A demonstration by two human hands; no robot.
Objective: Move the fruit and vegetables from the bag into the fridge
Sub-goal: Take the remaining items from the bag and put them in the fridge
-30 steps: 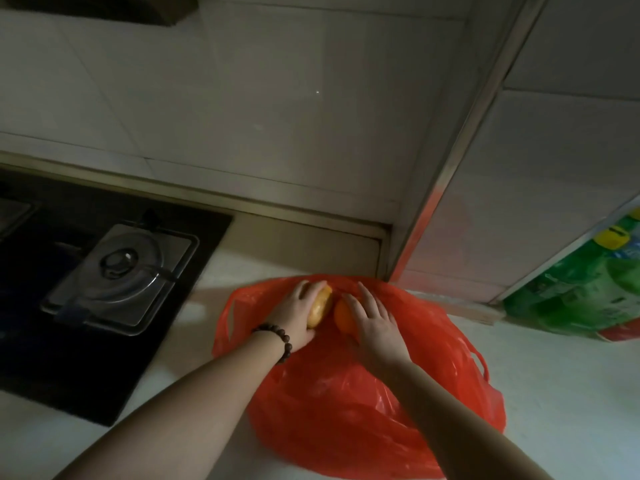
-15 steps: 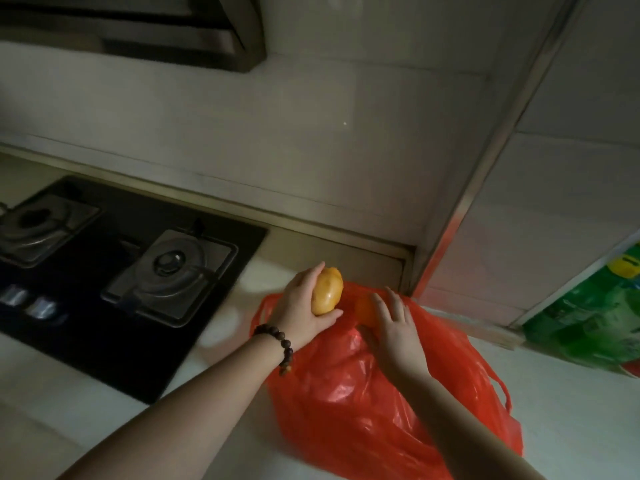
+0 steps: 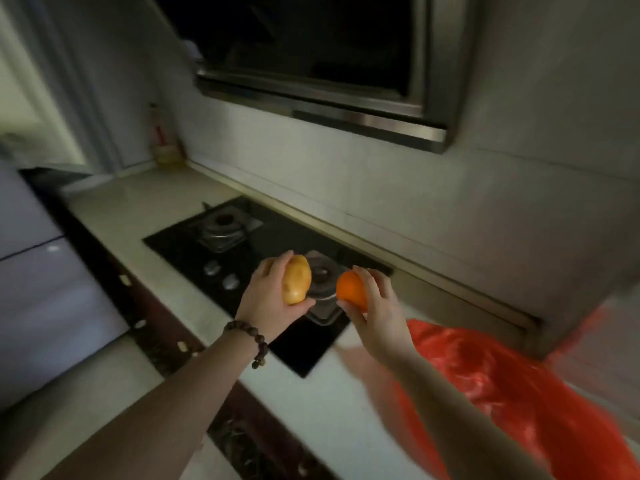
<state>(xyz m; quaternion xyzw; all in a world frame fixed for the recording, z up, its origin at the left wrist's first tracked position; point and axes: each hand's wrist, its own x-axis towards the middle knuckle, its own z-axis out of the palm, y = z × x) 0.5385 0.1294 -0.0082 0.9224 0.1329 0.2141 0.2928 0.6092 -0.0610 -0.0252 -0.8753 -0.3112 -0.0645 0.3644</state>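
My left hand grips a yellowish potato above the black gas hob. My right hand holds an orange beside it, a little to the right. Both hands are lifted clear of the red plastic bag, which lies crumpled on the counter at the lower right. A pale fridge front shows at the left edge; its doors look closed.
The pale countertop runs from the left back corner to the bag. A range hood hangs above the hob. A small bottle stands in the far corner. A dark patterned counter edge runs diagonally below my arms.
Both hands have lifted out of the bag, each with its item, and swung left over the hob. The view has turned left, bringing the fridge front and hood into sight.
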